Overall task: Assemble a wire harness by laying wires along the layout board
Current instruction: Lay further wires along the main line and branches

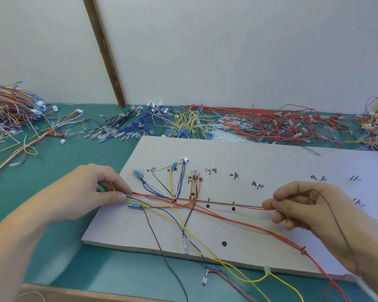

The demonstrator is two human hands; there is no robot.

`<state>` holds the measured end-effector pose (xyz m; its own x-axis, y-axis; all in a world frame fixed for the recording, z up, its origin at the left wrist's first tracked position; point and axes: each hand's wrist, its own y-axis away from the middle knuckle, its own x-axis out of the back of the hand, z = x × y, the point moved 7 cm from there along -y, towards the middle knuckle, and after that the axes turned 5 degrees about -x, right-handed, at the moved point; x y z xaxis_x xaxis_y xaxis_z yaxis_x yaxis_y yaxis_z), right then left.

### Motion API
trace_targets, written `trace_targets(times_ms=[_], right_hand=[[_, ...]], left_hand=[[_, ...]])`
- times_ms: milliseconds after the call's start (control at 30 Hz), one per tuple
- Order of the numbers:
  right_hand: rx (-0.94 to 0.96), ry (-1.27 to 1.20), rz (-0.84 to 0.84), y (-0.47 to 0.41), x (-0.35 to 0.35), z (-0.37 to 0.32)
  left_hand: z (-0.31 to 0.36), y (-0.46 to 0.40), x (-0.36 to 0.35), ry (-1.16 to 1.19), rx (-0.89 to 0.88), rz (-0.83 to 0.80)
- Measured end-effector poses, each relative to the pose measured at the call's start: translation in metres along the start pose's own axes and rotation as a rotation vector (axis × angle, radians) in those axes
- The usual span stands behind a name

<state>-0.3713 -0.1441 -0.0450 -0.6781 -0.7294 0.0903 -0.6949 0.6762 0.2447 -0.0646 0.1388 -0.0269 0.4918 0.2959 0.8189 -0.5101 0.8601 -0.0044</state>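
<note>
Thin red insulated wire (pixel 227 205) stretched along the black line drawn on the grey layout board (pixel 260 162) lying on the green bench (pixel 59 168); left hand (pixel 92 188) at 9 o'clock, grip pinching a bunch of wire ends; right hand (pixel 303 205) at 3 o'clock, grip pinching the red wire, fingers curled; loose wire piles (pixel 238 123) at 12 o'clock

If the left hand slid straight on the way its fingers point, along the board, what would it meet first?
The left hand points right along the black trunk line. First it would likely meet the crossing wire bundle by the red loop; depth is unclear.
</note>
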Motion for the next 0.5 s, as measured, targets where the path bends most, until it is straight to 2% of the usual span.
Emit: trace_targets(times_ms=[333,500], right_hand=[[-0.022,0.12,0.04,0.004,-0.001,0.008],[0.008,0.18,0.048,0.005,-0.001,0.006]], left_hand=[[0.012,-0.017,0.004,-0.046,0.102,-0.216],[0.022,-0.024,0.012,-0.094,0.128,-0.14]])
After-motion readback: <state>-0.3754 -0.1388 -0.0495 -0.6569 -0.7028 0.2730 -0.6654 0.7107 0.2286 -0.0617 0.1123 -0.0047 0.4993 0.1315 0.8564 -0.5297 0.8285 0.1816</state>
